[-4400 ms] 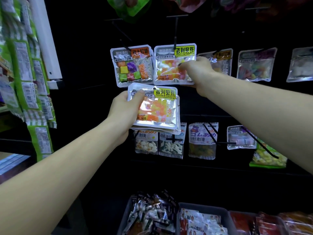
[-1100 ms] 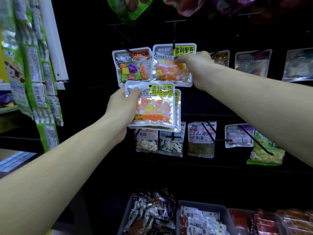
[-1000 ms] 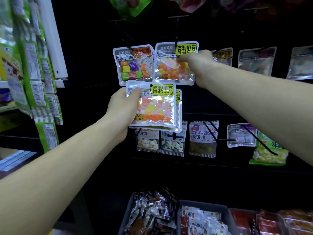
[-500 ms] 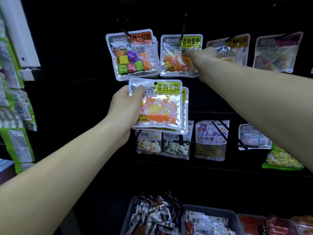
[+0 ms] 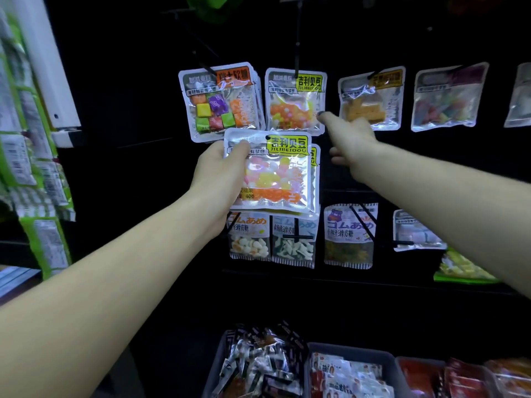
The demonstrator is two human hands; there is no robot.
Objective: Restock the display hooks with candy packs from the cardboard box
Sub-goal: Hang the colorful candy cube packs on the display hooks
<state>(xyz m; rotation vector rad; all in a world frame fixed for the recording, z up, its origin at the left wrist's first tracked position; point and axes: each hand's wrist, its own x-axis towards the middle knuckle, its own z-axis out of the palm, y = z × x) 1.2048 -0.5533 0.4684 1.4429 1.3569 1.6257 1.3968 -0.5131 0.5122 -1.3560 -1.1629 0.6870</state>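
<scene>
My left hand grips a small stack of silver jelly-bean candy packs with yellow labels, thumb on the front pack's top left corner. Above it, an identical jelly-bean pack hangs on a black display hook. My right hand is just right of and below that hung pack, one finger stretched toward its lower right corner, holding nothing. No cardboard box is in view.
Neighbouring hooks carry a cube-candy pack, an orange-candy pack and a striped-candy pack. A lower row of gummy packs hangs beneath. Grey bins of snacks stand below. Green packs hang at the left.
My right hand has let go of the hung jelly-bean pack and drawn back down and to the right. My left hand keeps the stack in place.
</scene>
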